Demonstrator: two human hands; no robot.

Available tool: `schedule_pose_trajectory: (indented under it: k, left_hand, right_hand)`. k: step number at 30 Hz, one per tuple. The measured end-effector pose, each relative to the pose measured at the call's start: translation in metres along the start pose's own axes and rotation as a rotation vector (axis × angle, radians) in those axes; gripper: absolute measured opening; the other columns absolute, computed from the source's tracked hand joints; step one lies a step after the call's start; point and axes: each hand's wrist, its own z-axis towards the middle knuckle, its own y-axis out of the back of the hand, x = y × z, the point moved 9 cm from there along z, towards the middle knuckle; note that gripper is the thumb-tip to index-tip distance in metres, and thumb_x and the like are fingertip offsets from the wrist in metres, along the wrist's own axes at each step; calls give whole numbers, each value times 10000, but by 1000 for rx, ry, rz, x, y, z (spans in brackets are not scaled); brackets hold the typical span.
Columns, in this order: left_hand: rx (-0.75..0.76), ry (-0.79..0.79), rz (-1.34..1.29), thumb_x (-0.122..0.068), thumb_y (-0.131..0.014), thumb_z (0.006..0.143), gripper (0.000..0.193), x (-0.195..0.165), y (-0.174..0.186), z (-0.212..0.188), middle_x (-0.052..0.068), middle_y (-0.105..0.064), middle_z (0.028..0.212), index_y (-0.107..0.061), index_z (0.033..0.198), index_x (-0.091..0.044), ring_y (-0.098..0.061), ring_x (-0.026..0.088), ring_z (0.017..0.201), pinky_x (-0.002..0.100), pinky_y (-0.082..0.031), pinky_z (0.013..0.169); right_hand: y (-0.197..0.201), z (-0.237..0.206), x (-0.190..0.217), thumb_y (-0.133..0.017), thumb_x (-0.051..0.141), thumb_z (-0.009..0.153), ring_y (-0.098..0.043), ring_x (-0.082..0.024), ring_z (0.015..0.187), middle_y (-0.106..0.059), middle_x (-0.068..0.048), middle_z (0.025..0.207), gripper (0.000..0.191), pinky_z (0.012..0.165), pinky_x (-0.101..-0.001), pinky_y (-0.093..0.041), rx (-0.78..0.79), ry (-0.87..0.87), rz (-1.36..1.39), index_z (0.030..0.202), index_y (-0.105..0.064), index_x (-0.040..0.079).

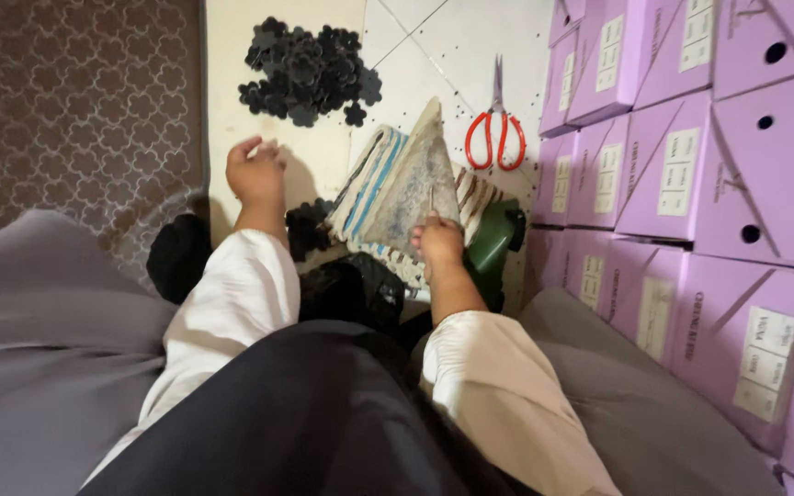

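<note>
My left hand (254,172) hovers over the pale floor with its fingers curled and apart, nothing visible in it; a small clump of black flower-shaped cutouts (308,228) lies just to its right. My right hand (437,242) pinches a thin metal tool, like a needle or awl (431,199), against a tilted grey board (413,179) that rests on striped folded cloth (371,184). A large pile of black flower cutouts (306,70) lies farther away on the floor.
Red-handled scissors (496,129) lie on the tiles to the right. Stacked lilac cardboard boxes (691,165) fill the right side. A dark green container (491,248) sits beside my right hand. A brown patterned carpet (75,101) is on the left.
</note>
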Motion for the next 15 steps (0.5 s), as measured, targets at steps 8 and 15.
schedule_pose_trajectory:
  k: [8, 15]
  left_hand:
    - [97, -592, 955, -221, -782, 824, 191, 12, 56, -73, 132, -735, 947, -762, 995, -138, -705, 322, 855, 410, -556, 747]
    - [177, -205, 943, -209, -811, 833, 220, 37, 43, -68, 90, -749, 971, -713, 1002, -108, -719, 293, 924, 403, -559, 831]
  right_hand:
    - [3, 0, -13, -612, 322, 993, -620, -142, 610, -703, -35, 790, 252, 558, -305, -475, -11, -13, -21, 1084, -642, 88]
    - [2, -11, -3, -647, 294, 969, -619, -137, 624, -719, -44, 836, 262, 569, -296, -483, -17, -24, -3, 1130, -615, 90]
